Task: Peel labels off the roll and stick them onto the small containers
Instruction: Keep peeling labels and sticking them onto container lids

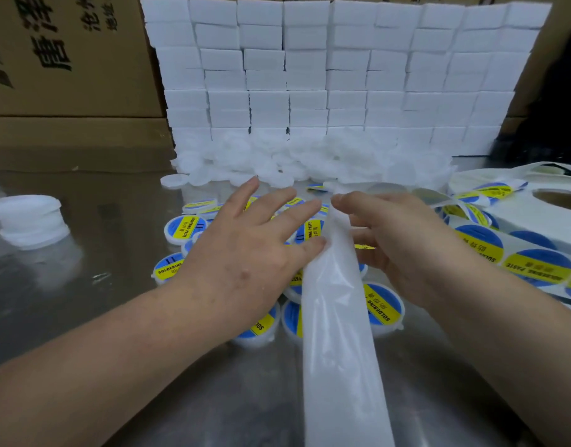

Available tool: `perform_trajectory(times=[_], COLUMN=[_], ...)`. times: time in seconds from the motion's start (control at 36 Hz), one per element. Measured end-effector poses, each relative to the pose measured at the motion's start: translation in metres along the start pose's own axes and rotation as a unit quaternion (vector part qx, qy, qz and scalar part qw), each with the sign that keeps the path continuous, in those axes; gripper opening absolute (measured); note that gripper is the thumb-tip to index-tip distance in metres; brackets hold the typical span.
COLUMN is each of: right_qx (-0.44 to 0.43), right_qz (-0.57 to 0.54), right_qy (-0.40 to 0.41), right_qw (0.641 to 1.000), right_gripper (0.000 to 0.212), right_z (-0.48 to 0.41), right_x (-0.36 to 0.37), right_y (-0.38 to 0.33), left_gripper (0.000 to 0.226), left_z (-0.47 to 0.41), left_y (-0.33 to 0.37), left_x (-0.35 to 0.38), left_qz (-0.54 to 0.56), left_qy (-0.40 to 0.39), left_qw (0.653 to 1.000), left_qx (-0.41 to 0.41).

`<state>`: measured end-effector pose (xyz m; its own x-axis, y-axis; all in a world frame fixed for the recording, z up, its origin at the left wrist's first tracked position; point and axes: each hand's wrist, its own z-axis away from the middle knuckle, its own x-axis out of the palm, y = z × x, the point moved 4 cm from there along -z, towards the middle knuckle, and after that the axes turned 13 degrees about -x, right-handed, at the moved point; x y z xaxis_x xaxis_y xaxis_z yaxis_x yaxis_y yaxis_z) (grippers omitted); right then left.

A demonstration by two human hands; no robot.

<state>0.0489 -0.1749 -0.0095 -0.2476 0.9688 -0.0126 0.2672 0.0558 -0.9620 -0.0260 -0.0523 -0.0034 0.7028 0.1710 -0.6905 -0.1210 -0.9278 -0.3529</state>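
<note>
Fingers of the left hand lie straight and spread over the tubs, holding nothing, with the thumb touching the edge of the liner. On the right hand the fingertips are curled in and seem to pinch the top of that liner, which runs down toward the camera as a bare, glossy strip. A scrap of yellow shows under the right palm; I cannot tell whether it is a loose label or a tub below.

Unused labels sit on the strip at the right, leading back to the roll on the table. Labelled tubs cluster under and around both hands; plain lids are heaped behind them in front of a wall of white blocks.

The labels look thin, limp and sticky, likely to fold onto themselves or wrinkle, so each is best lifted by one edge with a fingertip pinch and kept taut. The liner is slick and springy and needs holding down while peeling. The tubs look light and would probably slide on the shiny table, so one hand should steady the tub by its rim while the other smooths the label from the middle outward.
</note>
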Motion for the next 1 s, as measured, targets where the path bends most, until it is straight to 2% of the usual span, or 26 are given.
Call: perform_trajectory(times=[0.11, 0.14, 0.22, 0.31, 0.36, 0.42, 0.58, 0.69, 0.83, 0.94, 1.0], right_qx=[0.014, 0.019, 0.009, -0.019, -0.032, -0.043, -0.068, -0.09, -0.074, -0.053, -0.038], right_qz=[0.032, 0.041, 0.044, 0.048, 0.051, 0.04, 0.006, -0.04, -0.118, -0.185, -0.227], right_qy=[-0.007, -0.008, 0.009, 0.006, 0.008, 0.007, -0.016, -0.07, -0.169, -0.217, -0.223], right_qw=[0.999, 0.999, 0.999, 0.999, 0.998, 0.998, 0.998, 0.993, 0.976, 0.957, 0.947], right_gripper=[0.046, 0.042, 0.011, 0.021, 0.027, 0.024, 0.022, 0.028, 0.027, 0.048, 0.045], right_z=[-0.001, 0.0, -0.001, -0.003, -0.003, -0.003, -0.001, 0.005, 0.014, 0.018, 0.018], right_x=[0.001, 0.001, -0.001, 0.0, 0.0, -0.001, 0.002, 0.008, 0.019, 0.024, 0.024], right_y=[0.004, 0.004, 0.005, 0.004, 0.001, -0.001, -0.005, -0.011, -0.015, -0.016, -0.017], left_gripper=[0.053, 0.052, 0.046, 0.028, 0.041, 0.048, 0.048, 0.056, 0.061, 0.061, 0.06], left_z=[0.001, 0.001, 0.001, 0.001, 0.001, 0.001, 0.001, 0.002, 0.002, 0.003, 0.004], left_y=[0.002, 0.003, 0.003, 0.001, -0.002, -0.007, -0.013, -0.011, -0.01, -0.009, -0.009], left_x=[0.001, 0.001, 0.0, -0.003, -0.007, -0.01, -0.011, -0.008, -0.008, -0.007, -0.007], left_qz=[0.014, 0.018, 0.025, 0.06, 0.091, 0.132, 0.186, 0.203, 0.251, 0.276, 0.28], left_qy=[0.01, 0.014, 0.03, 0.048, 0.047, 0.044, 0.017, -0.01, -0.029, -0.042, -0.049], left_qw=[1.0, 1.0, 0.999, 0.997, 0.994, 0.988, 0.973, 0.969, 0.956, 0.95, 0.949], left_qx=[0.011, 0.015, 0.015, -0.01, -0.043, -0.072, -0.139, -0.142, -0.147, -0.139, -0.136])
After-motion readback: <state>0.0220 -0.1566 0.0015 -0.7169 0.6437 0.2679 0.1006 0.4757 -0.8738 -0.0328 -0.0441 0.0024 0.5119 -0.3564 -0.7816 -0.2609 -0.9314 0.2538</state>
